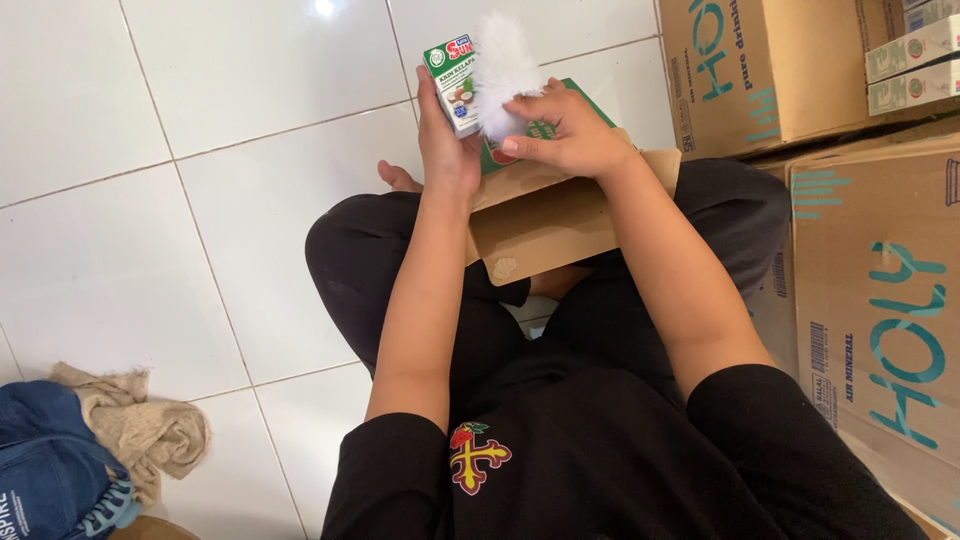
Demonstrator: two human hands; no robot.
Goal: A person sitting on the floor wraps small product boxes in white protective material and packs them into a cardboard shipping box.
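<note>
Above the brown cardboard box (545, 225) that rests on the seated person's lap, a small green-and-white carton (452, 82) is held upright in the left hand (447, 150), whose fingers are wrapped round the carton's back and left side so that its printed face is turned up toward the camera. Just right of the carton, a fluffy white cloth (503, 72) is pinched in the right hand (568, 130), thumb beneath and fingers curled over it, and is pressed against the carton's right edge. Both forearms are stretched forward over the lap, which is clad in black. Behind the lap box, part of a flat green package (575, 105) can be seen under the right hand. A bare foot (398, 178) shows on the white tiled floor (200, 200) just left of the lap box. To the right of the lap box, large cardboard boxes with teal lettering (880, 320) are stacked, and pale cartons (915, 65) lie on top of them. Far to the lower left of the lap box, a beige rag (140, 430) and blue denim fabric (45, 470) lie on the floor.
</note>
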